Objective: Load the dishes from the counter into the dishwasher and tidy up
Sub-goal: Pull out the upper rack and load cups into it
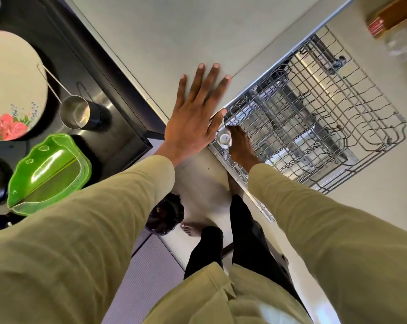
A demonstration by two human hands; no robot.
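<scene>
Our left hand point(195, 108) lies flat with fingers straight and spread, pressed against the pale cabinet front point(174, 43) just beside the rack's near corner, holding nothing. Our right hand point(239, 146) reaches down into the upper rack point(338, 118) of the dishwasher, fingers wrapped on a small white cup point(224, 139) that sits at the rack's near-left corner, touching the wire edge; how tightly it is held we cannot tell, since the fingers are partly hidden. The rack stretches away from that corner to our right, its long axis running out from the cabinet, and the rest of it shows only bare tines. The remaining dishes lie the other way, on the dark surface to our left: a steel measuring cup point(75, 112) nearest the surface's edge, a green leaf-shaped dish point(48, 171) just below it, a floral plate point(13, 90) farther out. We judge the left hand the nearer one for fetching these, the steel cup first
</scene>
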